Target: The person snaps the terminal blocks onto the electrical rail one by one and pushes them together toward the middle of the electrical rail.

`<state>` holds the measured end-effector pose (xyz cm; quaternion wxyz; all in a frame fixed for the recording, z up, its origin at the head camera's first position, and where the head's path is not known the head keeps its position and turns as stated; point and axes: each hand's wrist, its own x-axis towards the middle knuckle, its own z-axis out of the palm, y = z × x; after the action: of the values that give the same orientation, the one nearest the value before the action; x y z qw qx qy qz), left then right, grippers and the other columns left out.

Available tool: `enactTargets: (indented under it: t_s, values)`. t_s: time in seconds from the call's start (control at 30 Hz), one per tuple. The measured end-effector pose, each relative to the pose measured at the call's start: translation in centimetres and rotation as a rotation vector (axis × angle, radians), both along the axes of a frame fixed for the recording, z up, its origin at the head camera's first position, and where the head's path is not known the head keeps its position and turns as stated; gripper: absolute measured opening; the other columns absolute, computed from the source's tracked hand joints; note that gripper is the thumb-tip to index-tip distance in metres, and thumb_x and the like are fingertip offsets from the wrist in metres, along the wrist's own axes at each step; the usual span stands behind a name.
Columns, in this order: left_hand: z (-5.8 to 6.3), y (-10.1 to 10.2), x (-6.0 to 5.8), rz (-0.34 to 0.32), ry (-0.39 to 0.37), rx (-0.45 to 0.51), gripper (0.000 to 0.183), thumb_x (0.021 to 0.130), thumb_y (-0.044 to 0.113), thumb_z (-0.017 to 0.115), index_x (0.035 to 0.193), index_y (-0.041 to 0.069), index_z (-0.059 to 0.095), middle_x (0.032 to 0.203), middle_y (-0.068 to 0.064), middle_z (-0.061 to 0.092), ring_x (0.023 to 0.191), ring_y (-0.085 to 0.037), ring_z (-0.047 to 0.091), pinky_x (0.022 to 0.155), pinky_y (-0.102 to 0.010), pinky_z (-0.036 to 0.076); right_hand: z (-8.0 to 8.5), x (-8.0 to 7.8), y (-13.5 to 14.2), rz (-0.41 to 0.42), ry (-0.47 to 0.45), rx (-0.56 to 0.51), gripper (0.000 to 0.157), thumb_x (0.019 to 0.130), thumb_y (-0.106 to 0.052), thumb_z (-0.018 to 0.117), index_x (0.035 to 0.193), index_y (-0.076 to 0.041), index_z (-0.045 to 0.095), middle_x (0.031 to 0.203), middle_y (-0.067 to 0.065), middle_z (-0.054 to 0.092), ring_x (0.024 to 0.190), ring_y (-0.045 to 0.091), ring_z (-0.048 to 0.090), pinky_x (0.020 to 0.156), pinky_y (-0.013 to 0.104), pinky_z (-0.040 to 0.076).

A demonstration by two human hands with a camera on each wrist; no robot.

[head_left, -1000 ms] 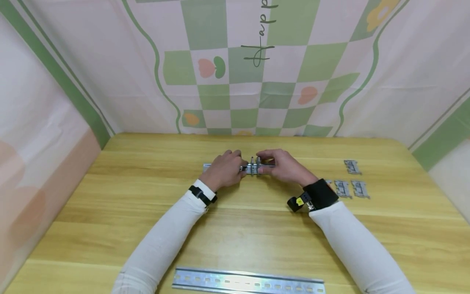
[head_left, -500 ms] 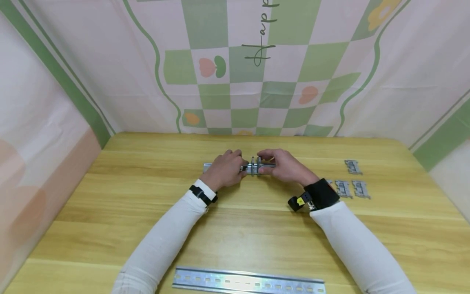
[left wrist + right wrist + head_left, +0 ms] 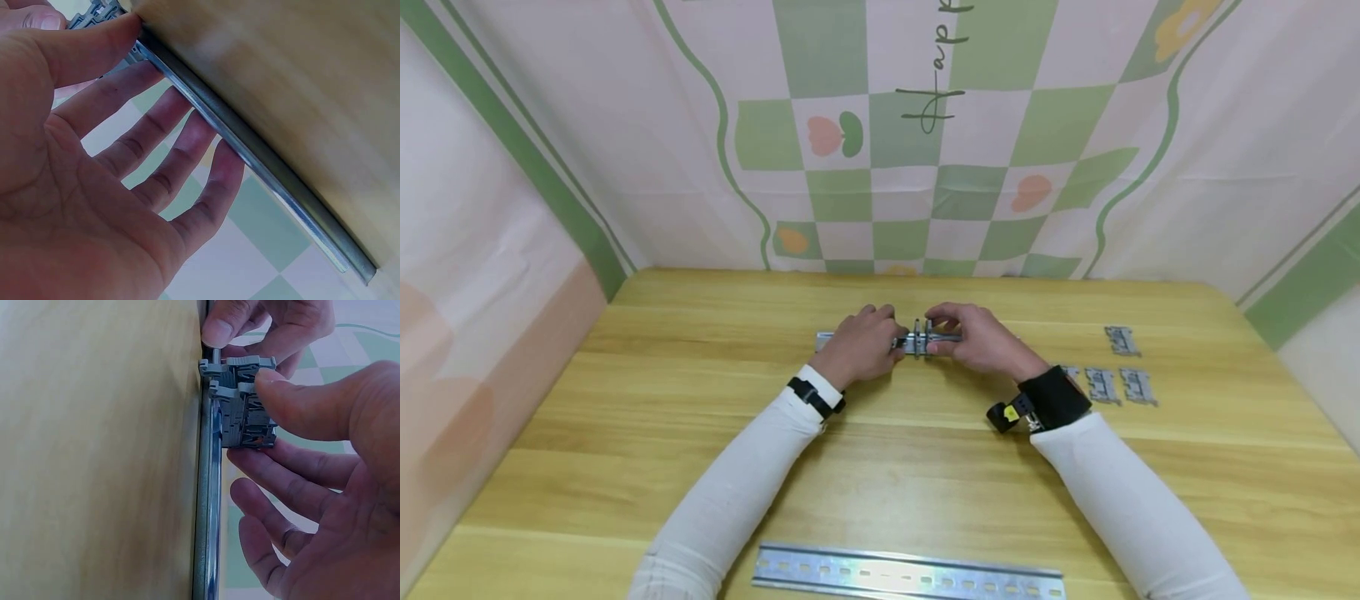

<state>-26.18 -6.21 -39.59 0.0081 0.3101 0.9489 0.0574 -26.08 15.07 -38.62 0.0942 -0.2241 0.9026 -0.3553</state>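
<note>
My left hand (image 3: 861, 343) holds a short metal DIN rail (image 3: 262, 172), thumb along one edge and fingertips along the other. Two grey terminal blocks stand side by side across the rail, just right of that hand. In the right wrist view, the nearer terminal block (image 3: 240, 422) is pinched by my right hand (image 3: 983, 337), the thumb at its top and the index and middle fingers beneath. The farther terminal block (image 3: 240, 364) sits between it and the left hand's fingers. The palm covers part of the rail in the head view.
Several loose grey terminal blocks (image 3: 1137, 386) lie flat on the wooden table (image 3: 880, 467) at the right, one partly behind the right wrist. A longer slotted DIN rail (image 3: 910, 572) lies at the front edge. A patterned curtain (image 3: 835, 196) hangs behind the table.
</note>
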Motion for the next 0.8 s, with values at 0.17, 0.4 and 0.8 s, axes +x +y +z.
enactTargets:
  t_s: [0.17,0.4,0.8]
  values:
    - [0.06,0.09,0.03,0.001,-0.002,0.003,0.017,0.099,0.029,0.067,0.107,0.017,0.076,0.101,-0.003,0.057,0.089,-0.022,0.052,0.068,-0.035,0.051,0.04,0.11,-0.11,-0.013,-0.011,-0.009,0.048,0.093,-0.005,0.074,0.136,0.005,0.056,0.129,0.022,0.062,0.112,0.036,0.063,0.093,0.049,0.053]
    - [0.08,0.06,0.18,0.007,-0.009,0.008,0.017,0.098,0.028,0.068,0.107,0.016,0.076,0.100,-0.003,0.057,0.089,-0.022,0.052,0.068,-0.035,0.050,0.02,0.18,-0.21,-0.020,-0.001,0.006,0.046,0.093,-0.005,0.074,0.134,0.004,0.057,0.126,0.021,0.063,0.111,0.036,0.064,0.092,0.049,0.053]
    - [0.15,0.17,0.29,0.007,-0.008,0.008,0.020,0.099,0.029,0.068,0.110,0.016,0.077,0.102,-0.003,0.058,0.089,-0.022,0.053,0.070,-0.034,0.051,0.27,0.60,-0.33,-0.027,0.049,0.063,0.047,0.092,-0.007,0.075,0.135,0.002,0.058,0.127,0.020,0.062,0.114,0.037,0.060,0.095,0.052,0.050]
